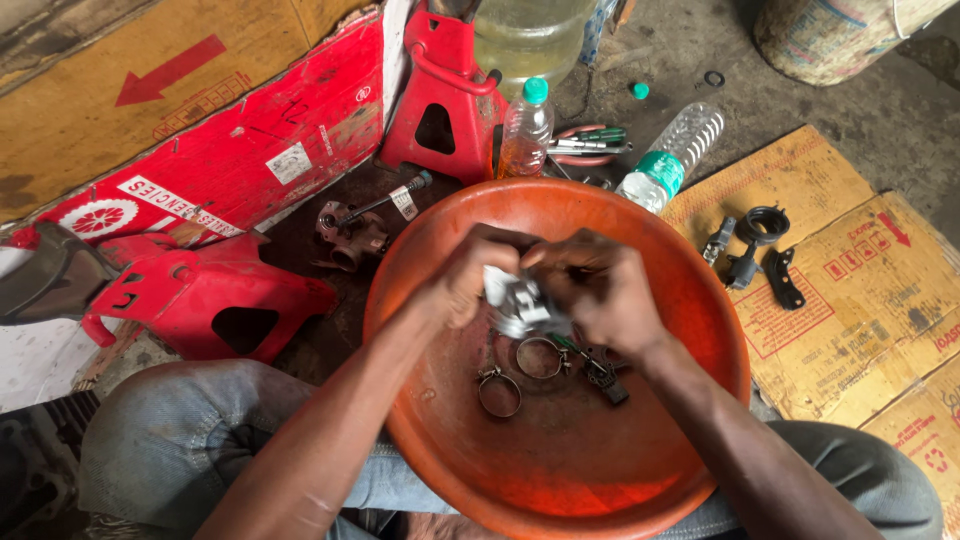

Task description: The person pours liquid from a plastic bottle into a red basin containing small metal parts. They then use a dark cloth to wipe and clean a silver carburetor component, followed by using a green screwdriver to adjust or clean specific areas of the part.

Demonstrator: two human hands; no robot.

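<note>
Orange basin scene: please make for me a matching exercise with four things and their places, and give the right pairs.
Things:
1. metal part
2. hose clamps
3. clear bottle
4. black parts

Places:
A. lying on the cardboard
B. held in both hands
C. on the bottom of the orange basin
D. lying on the floor behind the basin

Pairs: 1-B, 2-C, 3-D, 4-A

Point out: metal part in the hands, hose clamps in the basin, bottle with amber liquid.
metal part point(518, 305), head view, its pale body between both hands.
hose clamps point(499, 392), head view, nearer ring's band.
bottle with amber liquid point(524, 135), head view, mid body.
</note>
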